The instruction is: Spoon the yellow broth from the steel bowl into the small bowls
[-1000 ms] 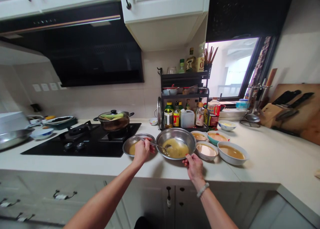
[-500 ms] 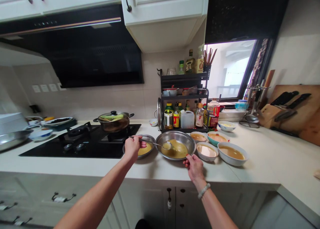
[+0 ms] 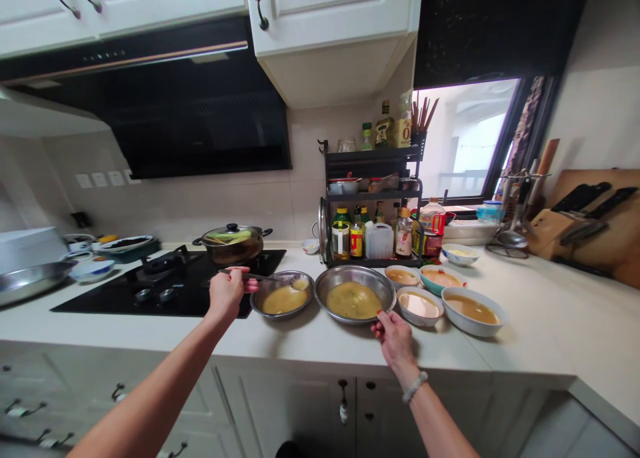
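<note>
My left hand (image 3: 231, 291) is closed round the handle of a metal ladle (image 3: 300, 283). The ladle's bowl, with yellowish liquid in it, is over the right part of the smaller steel bowl (image 3: 255, 306), which contains yellow liquid. To the right stands a larger steel bowl (image 3: 327, 311) of yellow-green liquid. My right hand (image 3: 395, 338) pinches this larger bowl's rim at its lower right. Beside that hand is a white bowl (image 3: 420, 318) of pale pinkish liquid.
Right of the steel bowls are a large white bowl (image 3: 473, 323) of brownish liquid, a green bowl (image 3: 443, 285) and another small bowl (image 3: 403, 281). Behind stands a black rack (image 3: 373, 195) with bottles. A lidded pot (image 3: 233, 245) sits on the black stove (image 3: 195, 298).
My left hand has moved left, carrying the ladle out of the larger steel bowl to over the smaller one. My right hand stays at the larger bowl's rim. The view has shifted slightly.
</note>
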Available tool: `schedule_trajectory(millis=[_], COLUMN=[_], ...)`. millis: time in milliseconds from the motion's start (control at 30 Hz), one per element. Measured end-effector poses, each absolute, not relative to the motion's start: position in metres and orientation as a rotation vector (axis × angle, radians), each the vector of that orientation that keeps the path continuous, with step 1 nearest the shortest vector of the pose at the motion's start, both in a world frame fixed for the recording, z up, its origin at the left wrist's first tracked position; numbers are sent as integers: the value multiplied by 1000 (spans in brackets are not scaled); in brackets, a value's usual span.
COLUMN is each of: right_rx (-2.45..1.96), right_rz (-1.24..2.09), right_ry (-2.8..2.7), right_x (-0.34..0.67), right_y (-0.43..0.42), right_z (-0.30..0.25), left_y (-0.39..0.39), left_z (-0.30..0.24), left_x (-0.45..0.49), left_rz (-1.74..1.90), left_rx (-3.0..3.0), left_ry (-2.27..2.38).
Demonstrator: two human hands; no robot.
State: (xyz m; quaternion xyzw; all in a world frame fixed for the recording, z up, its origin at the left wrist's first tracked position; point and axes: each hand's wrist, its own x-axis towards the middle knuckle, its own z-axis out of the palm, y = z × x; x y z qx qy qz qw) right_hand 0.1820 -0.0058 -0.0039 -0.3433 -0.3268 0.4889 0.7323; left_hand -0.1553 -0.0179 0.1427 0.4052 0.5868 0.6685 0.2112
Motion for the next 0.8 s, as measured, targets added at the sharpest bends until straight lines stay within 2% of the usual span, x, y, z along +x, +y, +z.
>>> schedule_trajectory(millis=[267, 433, 500, 633, 800], right_rx=[-763, -776, -775, -765, -758], right_rz=[1090, 1083, 1084, 1085, 1081], right_ry=[-701, -690, -685, -690, -702], right_x=[181, 180, 180, 180, 180], right_y=[-8, -7, -8, -8, -8], right_z=[-2, -1, 0, 0, -1], left_y=[-47, -53, -55, -56, -45], left_z=[127, 109, 110, 124, 123], left_x=[-166, -170, -164, -132, -81], left_rz=[1605, 1492, 1604, 1865, 1773], left_rx=[1911, 2465, 2417, 1956, 2020], left_ry=[1890, 1770, 1782, 1738, 1505])
